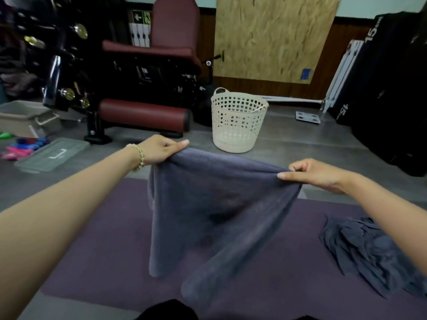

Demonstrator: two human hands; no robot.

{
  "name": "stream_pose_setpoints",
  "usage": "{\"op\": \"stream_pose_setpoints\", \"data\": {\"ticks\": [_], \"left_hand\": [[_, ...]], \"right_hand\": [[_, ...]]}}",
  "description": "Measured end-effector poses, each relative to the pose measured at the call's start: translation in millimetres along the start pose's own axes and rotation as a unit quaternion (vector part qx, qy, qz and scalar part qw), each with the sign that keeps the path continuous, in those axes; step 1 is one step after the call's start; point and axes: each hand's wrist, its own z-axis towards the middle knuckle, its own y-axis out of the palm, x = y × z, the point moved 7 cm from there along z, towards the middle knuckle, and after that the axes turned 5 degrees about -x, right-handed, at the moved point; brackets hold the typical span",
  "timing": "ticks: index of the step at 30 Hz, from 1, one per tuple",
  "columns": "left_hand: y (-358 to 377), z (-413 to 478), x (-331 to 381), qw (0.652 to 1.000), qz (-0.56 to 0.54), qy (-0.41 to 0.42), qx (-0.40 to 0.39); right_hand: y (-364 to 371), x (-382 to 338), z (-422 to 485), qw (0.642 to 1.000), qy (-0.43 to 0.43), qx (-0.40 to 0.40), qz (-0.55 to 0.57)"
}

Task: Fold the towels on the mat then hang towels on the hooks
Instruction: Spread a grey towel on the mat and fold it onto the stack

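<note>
hands: left hand (pixel 161 150) and right hand (pixel 316 173) each pinch a top corner of the grey towel (pixel 208 209)
towel: hangs above the purple mat (pixel 111 250); another crumpled towel (pixel 369 252) lies on the mat's right side
handling: looks soft, floppy, light; I'd hold it by the corners so it drapes flat

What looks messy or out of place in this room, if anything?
A second grey towel lies crumpled in a heap on the right of the purple mat, unfolded. On the floor at left, a clear lid lies apart from a beige bin. The held towel, pinched by the left hand and right hand, hangs unevenly.
</note>
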Motion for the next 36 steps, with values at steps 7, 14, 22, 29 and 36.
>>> {"op": "stream_pose_setpoints", "data": {"ticks": [7, 14, 22, 29, 36], "left_hand": [[0.3, 20.9, -39.4, 0.989, -0.058, -0.026, 0.133], [-16.9, 64.1, -36.7, 0.949, -0.175, -0.021, 0.260], [0.0, 89.5, -47.7, 0.936, -0.239, -0.016, 0.259], [159.4, 86.2, -133.7, 0.967, -0.205, -0.148, 0.038], [287.0, 77.3, -198.2, 0.917, -0.263, -0.273, -0.126]], "right_hand": [[24.7, 26.2, 49.9, 0.998, 0.051, 0.009, -0.036], [-20.3, 1.9, 81.0, 0.987, -0.035, 0.156, -0.015], [7.5, 26.6, 93.9, 0.979, -0.029, 0.159, 0.124], [134.4, 156.3, 124.9, 0.976, 0.125, 0.089, 0.151], [216.2, 260.8, 127.4, 0.952, 0.242, -0.093, 0.165]]}}
